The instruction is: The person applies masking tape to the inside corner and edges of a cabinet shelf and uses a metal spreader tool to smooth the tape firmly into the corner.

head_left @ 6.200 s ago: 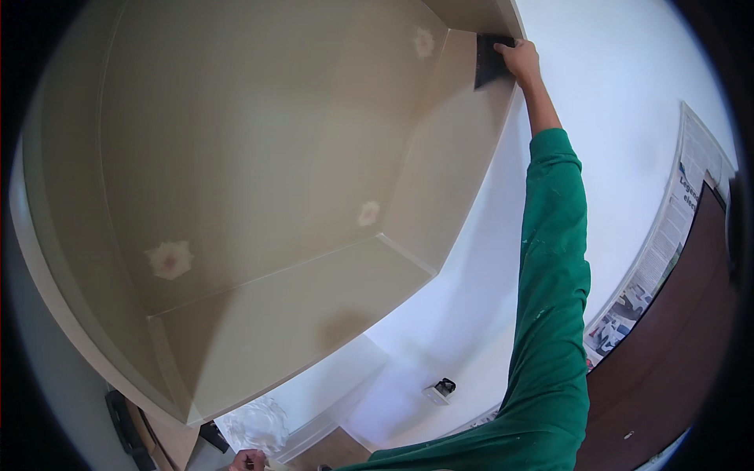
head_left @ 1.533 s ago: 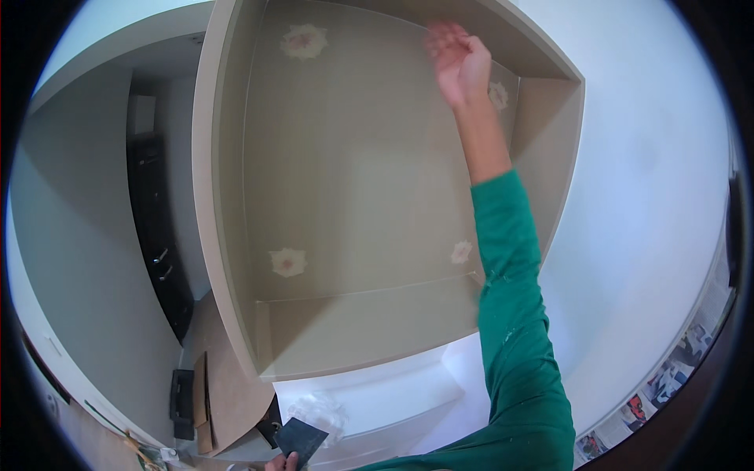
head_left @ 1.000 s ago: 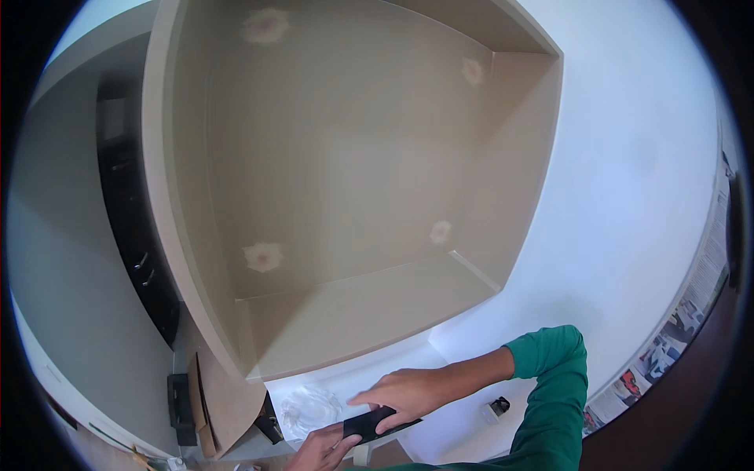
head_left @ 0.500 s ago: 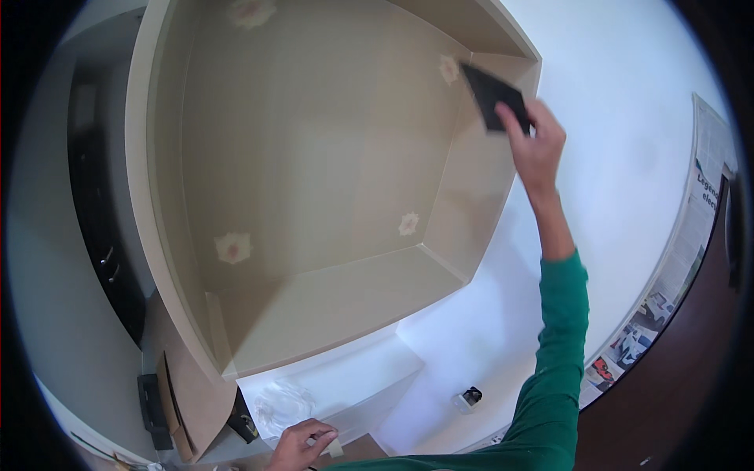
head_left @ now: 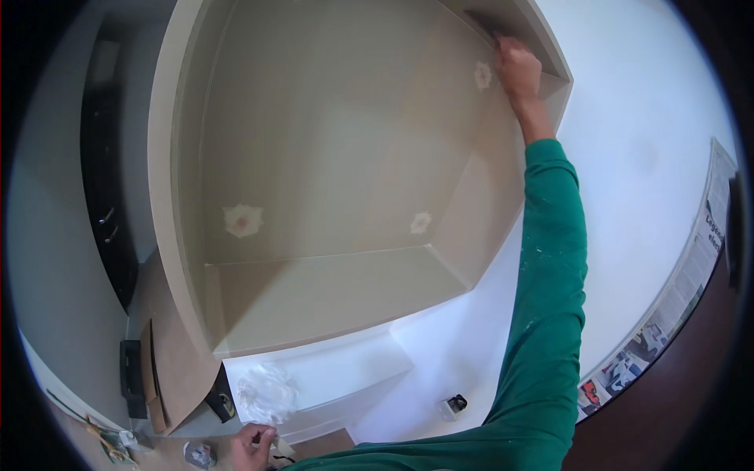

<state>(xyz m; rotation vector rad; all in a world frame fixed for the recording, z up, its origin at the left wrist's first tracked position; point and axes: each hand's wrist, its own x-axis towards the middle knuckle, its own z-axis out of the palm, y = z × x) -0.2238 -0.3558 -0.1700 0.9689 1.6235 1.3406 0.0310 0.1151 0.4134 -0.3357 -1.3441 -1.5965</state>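
Note:
My right hand point(head_left: 520, 69) reaches into the upper right corner of a beige, open-fronted wall box point(head_left: 338, 157). It is closed on a thin, flat black sheet point(head_left: 481, 22), which lies close against the underside of the box's top panel. Just below that hand is a pale, star-edged filler patch point(head_left: 483, 76) on the back panel. Low in view, my left hand point(head_left: 253, 447) has its fingers curled together in front of a white ledge. A small cream-coloured piece shows beside its fingertips, and whatever the fingers hold is hidden.
Crumpled clear plastic point(head_left: 269, 392) rests on the white ledge point(head_left: 353, 377) below the box. A dark door point(head_left: 110, 212) stands at left, near a leaning brown board point(head_left: 177, 345). Newspaper point(head_left: 652, 337) edges the dark brown surface at right. A small bag point(head_left: 199, 454) lies at bottom left.
My right hand has moved up and inward with the black sheet, from in front of the right side panel to the top panel. My left hand has shifted left in the picture.

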